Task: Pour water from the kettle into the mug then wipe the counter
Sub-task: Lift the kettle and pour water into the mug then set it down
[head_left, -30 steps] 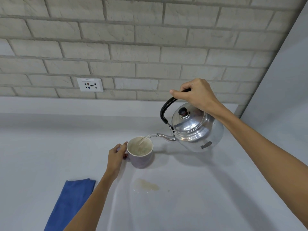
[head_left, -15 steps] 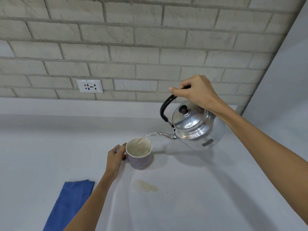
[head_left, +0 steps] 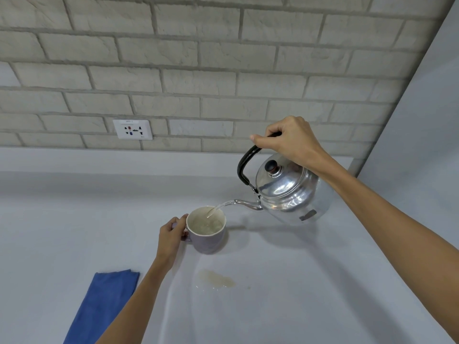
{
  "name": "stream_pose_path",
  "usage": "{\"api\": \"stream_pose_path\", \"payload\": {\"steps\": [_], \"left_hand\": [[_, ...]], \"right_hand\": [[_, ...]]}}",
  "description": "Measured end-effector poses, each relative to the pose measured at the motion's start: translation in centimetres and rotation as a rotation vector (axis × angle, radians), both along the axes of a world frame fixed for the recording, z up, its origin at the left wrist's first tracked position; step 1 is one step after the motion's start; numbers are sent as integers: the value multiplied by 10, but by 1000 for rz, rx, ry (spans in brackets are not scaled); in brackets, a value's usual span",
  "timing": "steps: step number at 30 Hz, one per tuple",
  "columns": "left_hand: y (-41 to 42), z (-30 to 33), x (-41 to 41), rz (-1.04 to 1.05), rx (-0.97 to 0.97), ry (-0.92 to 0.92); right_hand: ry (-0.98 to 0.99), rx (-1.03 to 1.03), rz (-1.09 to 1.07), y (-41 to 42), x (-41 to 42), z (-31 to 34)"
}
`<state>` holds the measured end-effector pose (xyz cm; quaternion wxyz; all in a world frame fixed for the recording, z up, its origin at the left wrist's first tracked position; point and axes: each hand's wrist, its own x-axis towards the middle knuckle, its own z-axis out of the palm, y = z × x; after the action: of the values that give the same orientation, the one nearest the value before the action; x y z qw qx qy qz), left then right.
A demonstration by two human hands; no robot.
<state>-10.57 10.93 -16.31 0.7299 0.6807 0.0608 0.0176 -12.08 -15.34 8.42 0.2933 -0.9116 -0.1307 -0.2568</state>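
A shiny steel kettle [head_left: 285, 192] with a black handle hangs tilted above the counter, held by my right hand [head_left: 290, 142] gripping the handle's top. A thin stream of water runs from its spout into a lilac mug [head_left: 207, 238] with a cream inside, which stands on the white counter [head_left: 285, 294]. My left hand [head_left: 171, 234] is closed around the mug's handle on its left side. A folded blue cloth [head_left: 101, 304] lies flat at the lower left. A small brownish spill [head_left: 216, 279] sits on the counter in front of the mug.
A grey brick wall rises behind the counter, with a white power socket [head_left: 133, 129] set low in it. A plain wall closes off the right side [head_left: 427, 135]. A raised ledge [head_left: 99, 160] runs along the back of the counter.
The kettle has kept pouring and sits slightly higher and further right relative to the mug. The water level in the mug has risen. My left hand stays on the mug.
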Motion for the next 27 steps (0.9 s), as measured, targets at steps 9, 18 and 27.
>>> {"api": "stream_pose_path", "payload": {"steps": [9,18,27], "left_hand": [[8,44,-2,122,265,-187],[-65,214,25,-221,510,-663],[-132,197,65,-503,668,-515]], "right_hand": [[141,562,-18,-23,10,-45],[122,817,-77,-36,36,-23],[210,794,-129,-49,72,-67]]}}
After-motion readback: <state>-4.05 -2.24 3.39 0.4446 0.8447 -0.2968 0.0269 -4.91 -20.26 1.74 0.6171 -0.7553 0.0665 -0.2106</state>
